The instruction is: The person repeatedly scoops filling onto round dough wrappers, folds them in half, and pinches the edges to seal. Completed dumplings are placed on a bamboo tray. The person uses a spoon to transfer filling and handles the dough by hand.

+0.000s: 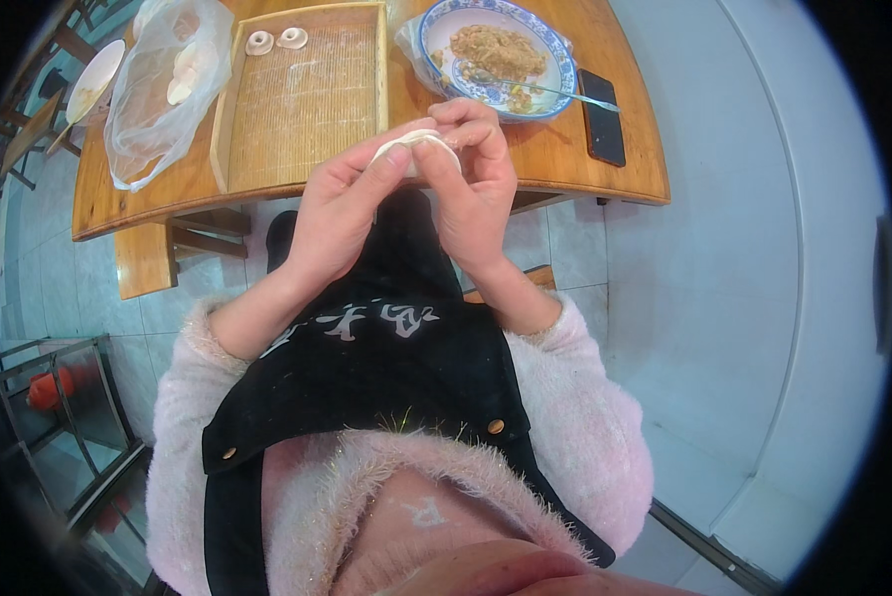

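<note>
Between my two hands is a folded white dough wrapper (416,140), held just above the table's near edge. My left hand (345,197) grips its left side, with the thumb pressed on the front. On the other side my right hand (476,175) pinches the edge with thumb and fingers. Whether filling lies inside the fold is hidden. Behind my hands is a bamboo tray (308,123) with two shaped dumplings (276,42) in its far left corner. A blue-and-white bowl (435,48) holds minced filling (500,52) and a metal spoon (543,87).
Left of the tray, a clear plastic bag (137,141) contains round dough wrappers (184,74). A white plate (99,71) is at the far left. A black phone (602,127) lies near the right edge of the wooden table (643,160). A wooden bench (144,257) stands below.
</note>
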The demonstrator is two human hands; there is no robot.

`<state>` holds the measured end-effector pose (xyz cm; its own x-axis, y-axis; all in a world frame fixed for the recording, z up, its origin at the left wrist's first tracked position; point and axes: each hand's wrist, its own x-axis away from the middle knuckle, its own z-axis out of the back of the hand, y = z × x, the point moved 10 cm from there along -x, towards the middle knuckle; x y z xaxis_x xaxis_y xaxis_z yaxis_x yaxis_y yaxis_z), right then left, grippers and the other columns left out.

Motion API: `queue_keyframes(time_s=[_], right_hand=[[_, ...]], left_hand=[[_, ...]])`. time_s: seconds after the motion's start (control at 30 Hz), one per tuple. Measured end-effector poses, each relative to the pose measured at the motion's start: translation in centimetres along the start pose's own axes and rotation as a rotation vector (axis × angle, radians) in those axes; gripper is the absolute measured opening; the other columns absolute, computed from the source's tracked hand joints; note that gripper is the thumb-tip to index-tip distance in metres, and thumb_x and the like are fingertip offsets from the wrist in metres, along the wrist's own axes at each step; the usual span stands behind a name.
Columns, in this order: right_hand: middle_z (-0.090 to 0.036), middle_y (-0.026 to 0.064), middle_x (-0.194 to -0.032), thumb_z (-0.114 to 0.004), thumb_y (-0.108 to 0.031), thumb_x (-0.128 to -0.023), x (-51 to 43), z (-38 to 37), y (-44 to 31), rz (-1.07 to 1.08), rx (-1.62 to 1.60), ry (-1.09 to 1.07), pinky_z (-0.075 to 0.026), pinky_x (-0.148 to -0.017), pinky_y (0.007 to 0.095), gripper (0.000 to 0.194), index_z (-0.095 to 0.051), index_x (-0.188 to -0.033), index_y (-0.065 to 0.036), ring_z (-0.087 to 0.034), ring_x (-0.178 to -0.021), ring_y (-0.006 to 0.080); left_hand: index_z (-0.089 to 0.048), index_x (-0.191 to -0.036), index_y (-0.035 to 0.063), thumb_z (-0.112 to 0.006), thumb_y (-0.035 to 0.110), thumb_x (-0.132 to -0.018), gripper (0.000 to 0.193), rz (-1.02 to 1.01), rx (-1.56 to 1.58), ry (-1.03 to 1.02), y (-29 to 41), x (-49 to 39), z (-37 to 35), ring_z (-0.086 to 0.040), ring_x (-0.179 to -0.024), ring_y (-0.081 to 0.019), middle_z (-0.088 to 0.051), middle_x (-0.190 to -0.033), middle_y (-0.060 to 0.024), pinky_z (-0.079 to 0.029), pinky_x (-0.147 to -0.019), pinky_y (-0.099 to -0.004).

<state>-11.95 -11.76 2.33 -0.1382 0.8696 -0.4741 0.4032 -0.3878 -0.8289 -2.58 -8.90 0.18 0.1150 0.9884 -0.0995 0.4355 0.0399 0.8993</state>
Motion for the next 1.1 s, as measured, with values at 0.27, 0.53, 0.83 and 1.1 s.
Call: queue_keyframes(time_s=[0.27,0.53,0.83,1.1], right_hand=[[-0.044,0.0047,-0.097,-0.056,-0.005,-0.08,0.6,1.1,0.6,-0.08,-0.038,0.091,-0.039,-0.075,0.0231,0.02,-0.045,-0.097,-0.004,-0.046,-0.087,0.009],[-0.057,0.0056,-0.074,-0.046,-0.012,-0.09,1.4,0.0,1.3,-0.277,-0.053,-0.141,-0.043,-0.058,0.0193,0.015,-0.05,-0.095,0.001,-0.052,-0.06,0.0074],[-0.061,0.0081,-0.074,-0.047,-0.007,-0.088,1.2,-0.1,-1.3,-0.036,0.218,-0.157,-0.047,-0.059,0.0211,0.013,-0.053,-0.092,0.004,-0.059,-0.064,0.0102],[-0.062,0.0072,-0.077,-0.056,-0.008,-0.083,-0.7,-0.8,-2.0,0.019,0.339,-0.222,-0.047,-0.062,0.0228,0.013,-0.056,-0.091,0.003,-0.059,-0.071,0.0115]], left_hand=[[-0.049,-0.118,-0.0009,-0.041,0.026,-0.092,0.038,-0.043,0.044,0.001,0.4,-0.3,0.1,-0.052,-0.101,-0.0143,-0.054,-0.115,-0.0099,-0.039,-0.09,-0.0277],[-0.051,-0.117,0.0003,-0.04,0.027,-0.092,0.038,-0.054,0.074,-0.045,0.4,-0.6,0.1,-0.048,-0.109,-0.0174,-0.05,-0.121,-0.0132,-0.036,-0.095,-0.0309],[-0.055,-0.113,0.0033,-0.041,0.028,-0.092,0.035,-0.047,0.073,-0.074,0.4,-0.6,0.0,-0.047,-0.111,-0.018,-0.05,-0.122,-0.0129,-0.035,-0.094,-0.0317],[-0.046,-0.121,-0.0012,-0.036,0.03,-0.093,0.043,-0.03,0.079,-0.035,0.5,-0.7,0.3,-0.044,-0.113,-0.0181,-0.044,-0.127,-0.013,-0.033,-0.096,-0.0346]])
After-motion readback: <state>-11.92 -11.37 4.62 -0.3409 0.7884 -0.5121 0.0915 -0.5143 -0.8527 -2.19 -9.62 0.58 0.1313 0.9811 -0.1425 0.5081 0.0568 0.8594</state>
